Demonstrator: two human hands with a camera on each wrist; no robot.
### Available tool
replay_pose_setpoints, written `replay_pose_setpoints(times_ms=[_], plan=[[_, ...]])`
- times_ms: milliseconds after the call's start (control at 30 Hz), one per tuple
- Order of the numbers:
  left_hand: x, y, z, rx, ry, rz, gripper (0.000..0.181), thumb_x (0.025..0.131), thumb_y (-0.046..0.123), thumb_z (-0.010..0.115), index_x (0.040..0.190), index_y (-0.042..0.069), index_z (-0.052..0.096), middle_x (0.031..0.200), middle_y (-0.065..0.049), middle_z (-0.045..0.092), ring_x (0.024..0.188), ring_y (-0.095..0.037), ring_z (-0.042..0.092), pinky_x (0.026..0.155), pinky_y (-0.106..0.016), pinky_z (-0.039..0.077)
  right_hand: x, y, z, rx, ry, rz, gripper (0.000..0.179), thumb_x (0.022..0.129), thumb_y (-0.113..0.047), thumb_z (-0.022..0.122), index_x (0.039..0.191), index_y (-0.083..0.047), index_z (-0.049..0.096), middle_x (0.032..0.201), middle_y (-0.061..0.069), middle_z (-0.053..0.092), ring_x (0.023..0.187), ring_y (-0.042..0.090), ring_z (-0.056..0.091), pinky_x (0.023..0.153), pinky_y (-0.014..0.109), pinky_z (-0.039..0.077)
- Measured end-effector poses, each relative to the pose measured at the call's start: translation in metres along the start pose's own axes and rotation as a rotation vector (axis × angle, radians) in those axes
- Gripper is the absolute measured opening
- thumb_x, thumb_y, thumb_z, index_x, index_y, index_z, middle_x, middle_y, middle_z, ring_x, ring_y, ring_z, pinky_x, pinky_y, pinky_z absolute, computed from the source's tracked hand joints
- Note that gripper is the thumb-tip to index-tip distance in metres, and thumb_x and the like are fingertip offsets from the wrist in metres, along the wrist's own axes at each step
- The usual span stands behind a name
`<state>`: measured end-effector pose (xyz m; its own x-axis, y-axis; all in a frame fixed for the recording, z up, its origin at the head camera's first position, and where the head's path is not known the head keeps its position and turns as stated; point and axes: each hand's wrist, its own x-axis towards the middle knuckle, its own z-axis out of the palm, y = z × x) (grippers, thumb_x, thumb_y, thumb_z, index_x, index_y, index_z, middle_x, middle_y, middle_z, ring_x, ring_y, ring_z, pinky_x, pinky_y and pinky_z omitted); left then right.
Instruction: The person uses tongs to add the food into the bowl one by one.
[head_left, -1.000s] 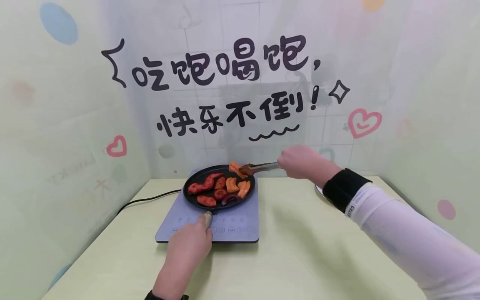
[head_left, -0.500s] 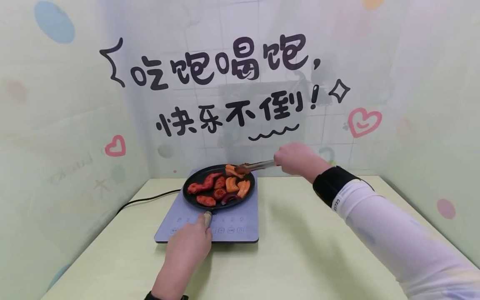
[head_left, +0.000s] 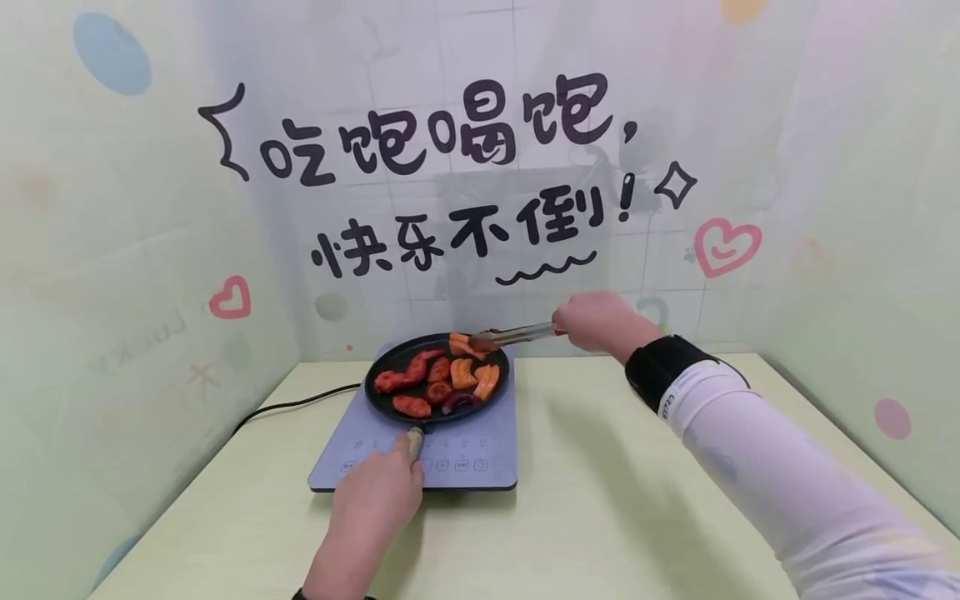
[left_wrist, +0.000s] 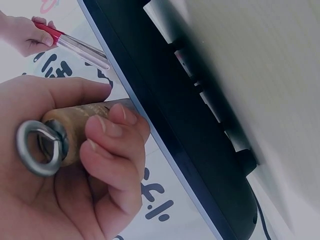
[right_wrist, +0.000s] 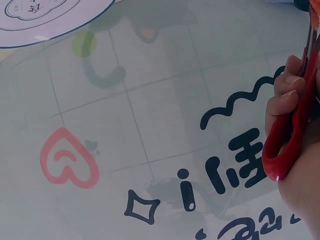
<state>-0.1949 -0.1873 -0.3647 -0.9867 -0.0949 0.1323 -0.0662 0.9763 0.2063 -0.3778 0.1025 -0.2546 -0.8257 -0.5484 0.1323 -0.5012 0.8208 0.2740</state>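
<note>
My left hand (head_left: 375, 496) grips the wooden handle (left_wrist: 82, 120) of a round black frying pan (head_left: 392, 360), its metal hanging ring poking out past the palm. With my right hand (head_left: 600, 321) I hold metal tongs (head_left: 525, 333) by their red grips (right_wrist: 280, 162). The tongs' tips reach over the pan's far right rim, right at an orange piece of food (head_left: 460, 343). Nearer in the pan lie more orange pieces (head_left: 486, 381), several red pieces like chicken (head_left: 411, 406), and a purple curved slice (head_left: 459, 400).
Under the pan is a flat induction cooker (head_left: 465, 450) with touch controls; a black cord (head_left: 300, 402) runs from it to the left. A white plate (right_wrist: 75, 20) with a blue rim shows in the right wrist view. Walls enclose the pale table (head_left: 585, 517).
My right hand and the tongs have shifted slightly left, and the orange piece at the tips has moved in over the pan. My left hand keeps its place on the handle.
</note>
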Motion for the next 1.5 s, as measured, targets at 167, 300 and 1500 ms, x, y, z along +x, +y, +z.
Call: replay_pose_setpoints(times_ms=[167, 300, 1500], plan=[[-0.001, 0.0, -0.001, 0.002, 0.007, 0.002, 0.056, 0.106, 0.029, 0.061, 0.157, 0.008, 0.053, 0.119, -0.032, 0.074, 0.064, -0.028, 0.059, 0.05, -0.042, 0.045, 0.002, -0.003, 0.0, -0.01, -0.009, 0.002, 0.022, 0.101, -0.004, 0.06, 0.085, -0.016, 0.069, 0.07, -0.002, 0.052, 0.069, 0.019, 0.051, 0.065, 0.035, 0.045], [-0.001, 0.0, 0.0, 0.003, 0.008, 0.003, 0.056, 0.106, 0.029, 0.061, 0.157, 0.007, 0.052, 0.116, -0.032, 0.074, 0.063, -0.028, 0.058, 0.05, -0.041, 0.044, 0.002, -0.004, 0.0, -0.014, -0.005, -0.007, 0.022, 0.098, -0.001, 0.06, 0.086, -0.017, 0.071, 0.072, -0.002, 0.057, 0.07, 0.019, 0.052, 0.065, 0.034, 0.046], [0.0, -0.001, 0.002, 0.007, 0.039, 0.006, 0.057, 0.105, 0.029, 0.063, 0.155, 0.003, 0.054, 0.113, -0.033, 0.075, 0.065, -0.031, 0.063, 0.05, -0.044, 0.047, 0.0, -0.001, 0.006, 0.041, -0.008, 0.087, 0.042, 0.103, -0.011, 0.056, 0.065, -0.02, 0.041, 0.067, -0.003, 0.033, 0.069, 0.019, 0.044, 0.06, 0.037, 0.039]])
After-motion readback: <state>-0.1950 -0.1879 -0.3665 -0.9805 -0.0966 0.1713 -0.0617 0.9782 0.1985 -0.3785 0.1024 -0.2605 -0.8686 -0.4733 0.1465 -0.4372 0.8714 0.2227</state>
